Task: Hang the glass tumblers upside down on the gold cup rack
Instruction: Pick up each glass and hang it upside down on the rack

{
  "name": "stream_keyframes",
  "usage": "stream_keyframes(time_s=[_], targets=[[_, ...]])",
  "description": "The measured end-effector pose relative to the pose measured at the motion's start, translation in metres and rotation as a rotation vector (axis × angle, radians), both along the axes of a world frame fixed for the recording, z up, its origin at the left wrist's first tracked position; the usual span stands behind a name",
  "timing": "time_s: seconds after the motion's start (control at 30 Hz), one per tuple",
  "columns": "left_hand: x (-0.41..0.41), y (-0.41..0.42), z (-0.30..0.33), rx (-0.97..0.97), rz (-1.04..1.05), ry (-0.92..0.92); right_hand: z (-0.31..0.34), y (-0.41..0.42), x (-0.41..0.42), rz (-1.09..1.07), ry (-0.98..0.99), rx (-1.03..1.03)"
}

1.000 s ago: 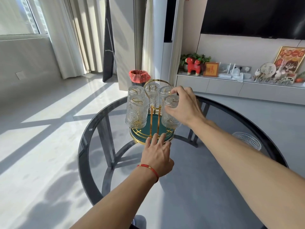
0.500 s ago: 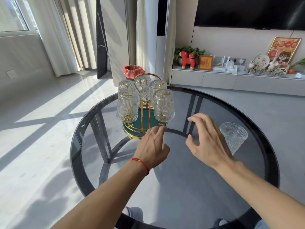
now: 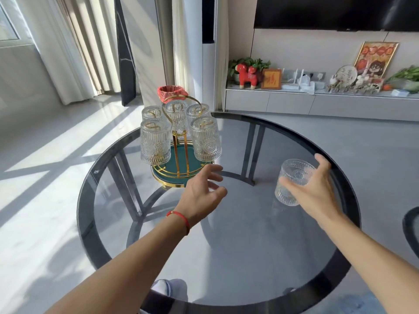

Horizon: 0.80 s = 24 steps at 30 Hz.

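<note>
Looking down from the head camera, the round smoked-glass bench [image 3: 226,279] fills most of the frame, its dark rim curving around both forearms. Toward the far left edge of the bench stands the gold cup rack [image 3: 180,152] on a round green base with a gold rim. Five ribbed glass tumblers hang on it upside down: a front left tumbler [image 3: 155,142], a front right tumbler [image 3: 205,141], and three more behind them around the looped gold handle.

A sixth, loose tumbler [image 3: 292,180] stands upright with its mouth up near the right edge of the bench, well apart from the rack. The right hand [image 3: 315,189] is spread wide around it, thumb on the near left side and fingers curving behind the far right side; whether the fingers actually press the glass cannot be told, and the tumbler rests on the bench.

The left hand [image 3: 203,191] hovers just in front of the rack's base, loosely spread and holding nothing, fingers pointing right. A red string bracelet [image 3: 181,219] circles its wrist.

Beyond the bench, a red-lined bin [image 3: 172,91] sits on the floor behind the rack.
</note>
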<state>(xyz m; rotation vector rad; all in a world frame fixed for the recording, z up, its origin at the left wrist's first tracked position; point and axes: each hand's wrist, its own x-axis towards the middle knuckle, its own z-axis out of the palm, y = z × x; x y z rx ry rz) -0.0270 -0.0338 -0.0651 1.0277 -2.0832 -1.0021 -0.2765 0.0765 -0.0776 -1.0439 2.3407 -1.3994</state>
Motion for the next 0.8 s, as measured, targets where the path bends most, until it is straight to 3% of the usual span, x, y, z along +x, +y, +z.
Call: stream_keyframes(time_s=[0.07,0.13,0.23,0.37,0.5,0.63,0.73,0.8], targets=[[-0.001,0.002,0.002,0.019,-0.014,0.006,-0.003,-0.001,-0.006,0.021,-0.184,-0.003],[-0.003,0.004,0.004,0.024,-0.055,0.001,-0.005,0.000,-0.010,0.078,-0.226,-0.010],[-0.007,0.010,0.005,0.037,-0.136,-0.008,0.000,0.005,-0.003,0.172,-0.107,-0.016],[-0.012,0.017,0.007,0.079,-0.185,0.032,0.017,0.003,0.019,0.457,-0.043,-0.036],[-0.012,0.025,0.016,0.249,-0.244,0.143,0.028,-0.001,0.048,0.636,0.026,-0.074],[-0.007,0.029,0.018,0.057,-0.122,0.094,0.023,-0.006,0.076,0.649,0.211,-0.017],[0.007,0.016,0.025,0.274,-0.028,0.292,0.028,-0.010,0.080,0.637,0.034,-0.004],[0.016,0.008,0.030,0.417,0.012,0.435,0.032,-0.011,0.079,0.668,-0.196,0.011]])
